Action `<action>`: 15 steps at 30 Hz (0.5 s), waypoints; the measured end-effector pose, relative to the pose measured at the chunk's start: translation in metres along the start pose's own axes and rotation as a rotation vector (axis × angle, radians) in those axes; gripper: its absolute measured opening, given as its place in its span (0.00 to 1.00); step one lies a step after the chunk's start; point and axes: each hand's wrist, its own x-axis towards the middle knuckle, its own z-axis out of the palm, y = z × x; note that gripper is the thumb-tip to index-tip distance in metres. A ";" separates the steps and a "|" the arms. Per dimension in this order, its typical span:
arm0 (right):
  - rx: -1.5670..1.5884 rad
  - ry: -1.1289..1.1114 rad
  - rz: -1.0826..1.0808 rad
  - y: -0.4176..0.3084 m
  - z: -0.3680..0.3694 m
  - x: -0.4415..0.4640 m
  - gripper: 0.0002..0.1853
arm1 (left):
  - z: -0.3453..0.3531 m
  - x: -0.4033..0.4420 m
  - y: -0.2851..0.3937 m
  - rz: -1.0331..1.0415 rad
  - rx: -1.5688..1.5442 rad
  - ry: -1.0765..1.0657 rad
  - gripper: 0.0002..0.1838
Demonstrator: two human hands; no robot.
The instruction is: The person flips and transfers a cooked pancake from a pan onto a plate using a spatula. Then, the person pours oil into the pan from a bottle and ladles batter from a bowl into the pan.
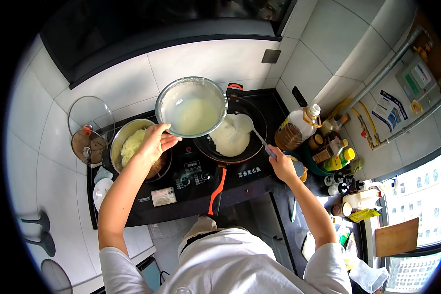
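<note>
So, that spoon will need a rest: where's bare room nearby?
The black strip right of the orange handle looks bare; another patch lies between that handle and the pale label. It's crowded by the bottles at right and around the pot at left.

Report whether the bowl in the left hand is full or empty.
Neither: the bowl is partly filled. Pale liquid pools inside, with smeared inner wall showing beyond it.

Pale tiled walls [196, 56] around a dark countertop [309, 208], with a bright window [419, 188] at far right
</note>
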 end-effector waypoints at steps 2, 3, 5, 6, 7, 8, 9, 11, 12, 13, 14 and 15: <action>-0.083 -0.050 0.106 -0.012 0.001 0.007 0.22 | 0.000 0.001 0.004 0.000 -0.010 0.010 0.14; -0.126 -0.097 0.172 -0.024 -0.002 0.010 0.23 | -0.001 0.002 0.005 -0.002 -0.019 0.015 0.14; -0.141 -0.051 0.156 -0.018 0.007 0.012 0.24 | -0.004 0.004 0.006 -0.007 -0.041 0.029 0.13; -0.112 0.042 0.073 0.005 0.028 0.015 0.23 | -0.005 0.004 0.007 -0.002 -0.035 0.025 0.13; -0.081 0.131 -0.011 0.005 0.034 0.017 0.23 | -0.005 0.003 0.009 0.004 -0.029 0.024 0.13; 0.121 0.047 0.136 0.005 0.037 0.020 0.24 | -0.006 0.001 0.010 0.008 -0.021 0.024 0.13; 0.323 -0.040 0.284 0.005 0.040 0.025 0.24 | -0.007 0.001 0.011 0.009 -0.020 0.018 0.14; 0.752 -0.202 0.559 -0.026 0.027 0.028 0.25 | -0.008 0.000 0.012 0.013 -0.016 0.002 0.14; 0.812 -0.224 0.587 -0.030 0.031 0.032 0.24 | -0.008 -0.001 0.013 0.014 -0.013 0.008 0.15; 0.871 -0.245 0.615 -0.033 0.035 0.035 0.24 | -0.008 -0.002 0.013 0.016 -0.012 0.012 0.15; 0.930 -0.266 0.644 -0.037 0.038 0.037 0.24 | -0.007 -0.003 0.013 0.017 -0.010 0.015 0.16; 0.928 -0.269 0.653 -0.042 0.042 0.038 0.23 | -0.008 -0.003 0.013 0.015 -0.006 0.010 0.16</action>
